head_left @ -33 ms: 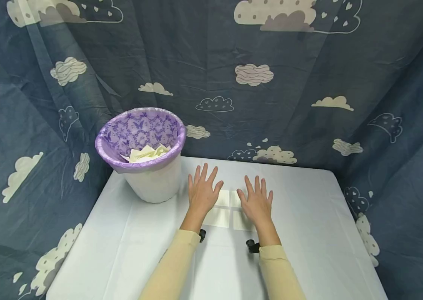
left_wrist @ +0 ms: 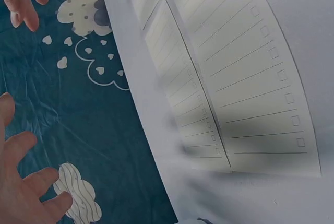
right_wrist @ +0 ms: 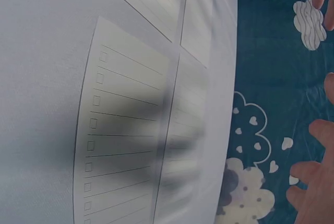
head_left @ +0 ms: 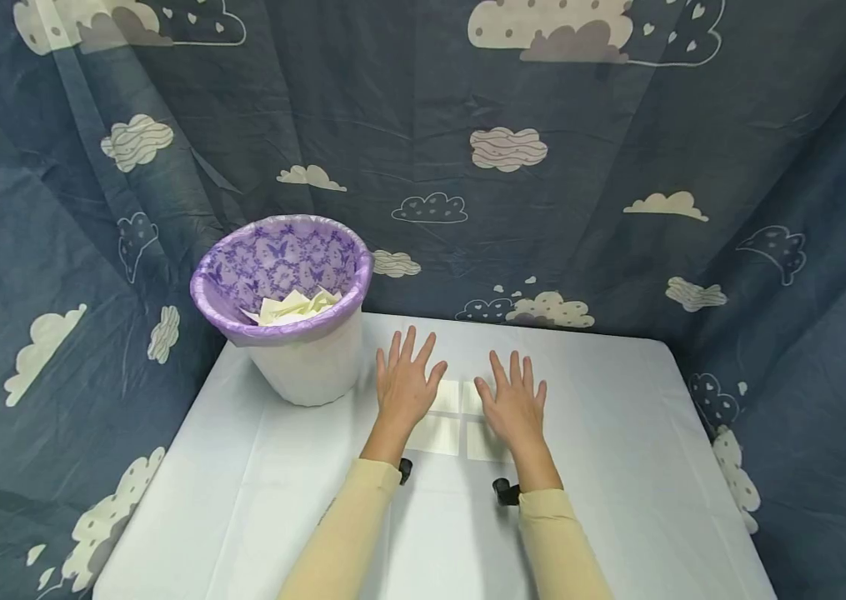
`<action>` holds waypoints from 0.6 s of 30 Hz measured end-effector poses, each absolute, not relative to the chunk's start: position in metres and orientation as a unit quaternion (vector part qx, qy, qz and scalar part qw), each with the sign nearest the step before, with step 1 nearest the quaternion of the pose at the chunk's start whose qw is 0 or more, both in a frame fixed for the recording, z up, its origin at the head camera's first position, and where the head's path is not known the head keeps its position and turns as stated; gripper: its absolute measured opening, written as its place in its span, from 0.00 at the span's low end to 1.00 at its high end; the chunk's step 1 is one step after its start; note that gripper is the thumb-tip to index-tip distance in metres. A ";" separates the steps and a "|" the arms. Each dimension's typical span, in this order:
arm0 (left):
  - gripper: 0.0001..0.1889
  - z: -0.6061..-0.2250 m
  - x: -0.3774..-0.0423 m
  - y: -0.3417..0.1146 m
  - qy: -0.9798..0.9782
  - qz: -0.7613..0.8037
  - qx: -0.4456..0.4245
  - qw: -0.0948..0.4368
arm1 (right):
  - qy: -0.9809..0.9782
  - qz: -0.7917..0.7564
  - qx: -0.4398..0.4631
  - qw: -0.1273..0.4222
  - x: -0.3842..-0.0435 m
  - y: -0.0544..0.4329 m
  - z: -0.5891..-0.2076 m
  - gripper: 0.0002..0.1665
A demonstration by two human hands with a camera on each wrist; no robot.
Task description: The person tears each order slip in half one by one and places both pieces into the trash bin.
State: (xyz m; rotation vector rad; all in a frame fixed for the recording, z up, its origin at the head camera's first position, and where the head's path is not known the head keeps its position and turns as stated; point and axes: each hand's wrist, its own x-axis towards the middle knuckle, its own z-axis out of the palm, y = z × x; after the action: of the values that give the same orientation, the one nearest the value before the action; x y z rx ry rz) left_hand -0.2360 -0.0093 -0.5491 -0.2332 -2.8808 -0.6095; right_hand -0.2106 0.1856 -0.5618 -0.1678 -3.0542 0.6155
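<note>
Several pale yellow note sheets lie flat in a two-by-two block on the white table. They are ruled with lines and small checkboxes, as the near-left sheet (left_wrist: 250, 78) and the near-right sheet (right_wrist: 120, 130) show in the wrist views. My left hand (head_left: 403, 387) is held out over the left sheets, fingers spread and nothing in it. Over the right sheets my right hand (head_left: 516, 408) also reaches forward with straight fingers, bare of any object. Both hands partly cover the outer sides of the block, and their shadows fall on the paper.
A white bin (head_left: 310, 367) with a purple butterfly-patterned liner (head_left: 280, 258) stands at the table's back left. Pale yellow paper pieces (head_left: 295, 308) lie inside it. A dark blue cloud-print curtain (head_left: 362, 100) hangs behind and along the sides of the white table (head_left: 618, 467).
</note>
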 end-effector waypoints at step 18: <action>0.29 -0.545 -0.227 -0.014 -0.959 -0.234 -0.081 0.139 | -0.955 0.276 -0.022 0.109 -0.206 0.172 -0.564 0.36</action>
State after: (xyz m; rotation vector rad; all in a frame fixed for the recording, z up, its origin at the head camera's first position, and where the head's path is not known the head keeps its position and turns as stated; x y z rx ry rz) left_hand -0.2267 -0.0138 -0.5445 -0.2338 -2.7715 -0.6771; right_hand -0.2062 0.1721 -0.5640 -0.0658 -2.8073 0.8114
